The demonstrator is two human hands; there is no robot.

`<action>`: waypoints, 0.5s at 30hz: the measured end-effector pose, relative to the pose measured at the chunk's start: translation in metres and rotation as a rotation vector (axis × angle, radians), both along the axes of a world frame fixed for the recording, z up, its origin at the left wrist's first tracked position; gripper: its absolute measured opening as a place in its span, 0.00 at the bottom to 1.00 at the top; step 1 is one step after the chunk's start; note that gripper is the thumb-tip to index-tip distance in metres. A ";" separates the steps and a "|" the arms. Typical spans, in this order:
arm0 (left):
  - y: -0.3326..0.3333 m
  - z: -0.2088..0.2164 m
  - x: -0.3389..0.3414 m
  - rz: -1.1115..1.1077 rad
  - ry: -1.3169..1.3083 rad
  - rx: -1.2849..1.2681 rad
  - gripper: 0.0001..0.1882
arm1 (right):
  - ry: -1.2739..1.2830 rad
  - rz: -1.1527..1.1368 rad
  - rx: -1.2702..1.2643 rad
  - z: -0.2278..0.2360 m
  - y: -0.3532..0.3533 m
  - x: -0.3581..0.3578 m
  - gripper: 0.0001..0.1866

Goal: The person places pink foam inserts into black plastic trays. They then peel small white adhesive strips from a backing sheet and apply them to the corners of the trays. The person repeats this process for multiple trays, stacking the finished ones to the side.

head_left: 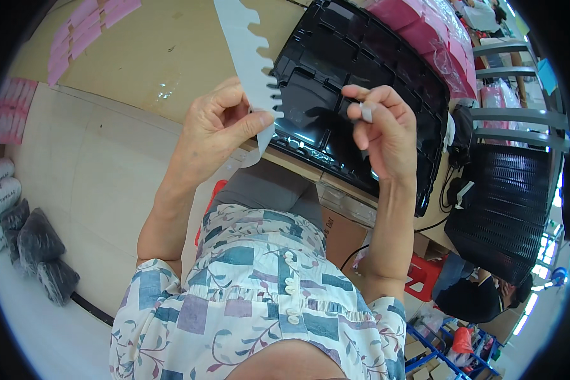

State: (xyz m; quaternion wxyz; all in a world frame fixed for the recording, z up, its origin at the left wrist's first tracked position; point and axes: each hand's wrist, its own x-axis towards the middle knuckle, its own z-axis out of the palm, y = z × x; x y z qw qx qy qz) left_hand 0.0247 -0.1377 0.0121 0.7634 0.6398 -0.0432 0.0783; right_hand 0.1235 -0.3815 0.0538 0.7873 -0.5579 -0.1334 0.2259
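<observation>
A long white paper strip (pixel 250 60) with a notched edge is pinched between the thumb and fingers of my left hand (pixel 212 123). Its upper part stands above the hand, and the lower end curls below my thumb. My right hand (pixel 386 130) is raised over the black plastic tray (pixel 335 38), with its fingers bent. A small pale, shiny piece (pixel 366 113) sits at those fingers; it looks like a sticker, though its exact kind is unclear. The tray has several shallow compartments and lies on the tan table (pixel 139 57).
Pink sheets (pixel 85 31) lie at the table's far left. Pink packages in clear plastic (pixel 434 35) stand behind the tray. To the right are a black slatted crate (pixel 500 202) and grey metal rails (pixel 519 117). Dark bags (pixel 41 240) rest on the floor at left. Another person (pixel 475 294) sits at lower right.
</observation>
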 end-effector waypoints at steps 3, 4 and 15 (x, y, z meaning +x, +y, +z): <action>-0.009 0.006 0.005 0.004 0.041 -0.070 0.10 | 0.032 0.040 0.104 -0.004 0.015 -0.014 0.08; -0.013 0.013 0.007 -0.016 0.083 -0.127 0.10 | 0.026 0.091 0.075 -0.006 0.019 -0.016 0.09; -0.010 0.033 0.010 -0.062 0.197 -0.083 0.09 | -0.431 -0.010 -0.472 0.005 0.050 -0.029 0.05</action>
